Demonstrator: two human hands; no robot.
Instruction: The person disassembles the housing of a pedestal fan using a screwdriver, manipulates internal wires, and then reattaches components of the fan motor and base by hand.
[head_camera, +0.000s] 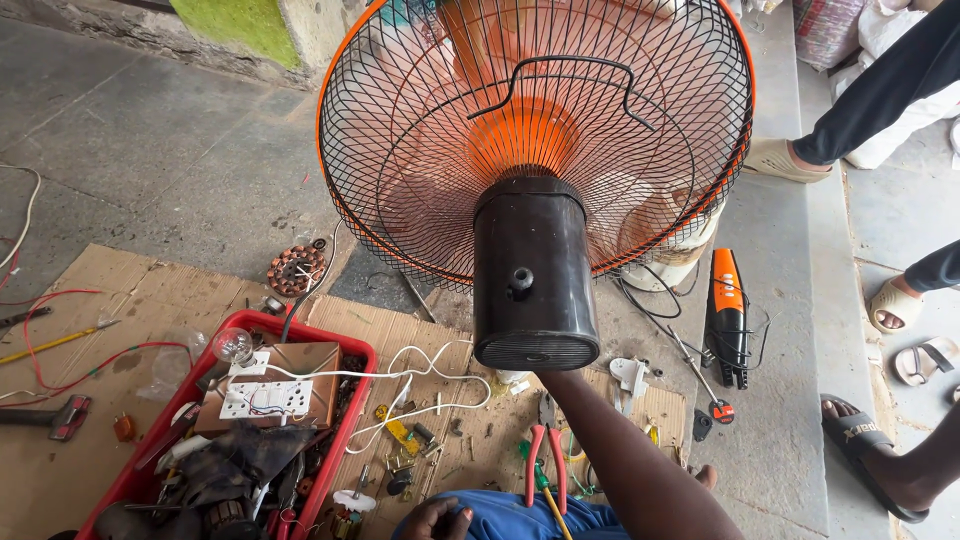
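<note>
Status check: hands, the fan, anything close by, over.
Right hand hidden under black cylindrical motor housing of orange-rimmed wire-cage fan, arm raised. Left hand resting on lap, empty. Red-handled pliers, white cable on cardboard below.

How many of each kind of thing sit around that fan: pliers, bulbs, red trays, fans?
Fan: 1
Red tray: 1
Light bulb: 1
Red-handled pliers: 1
Total: 4
</note>
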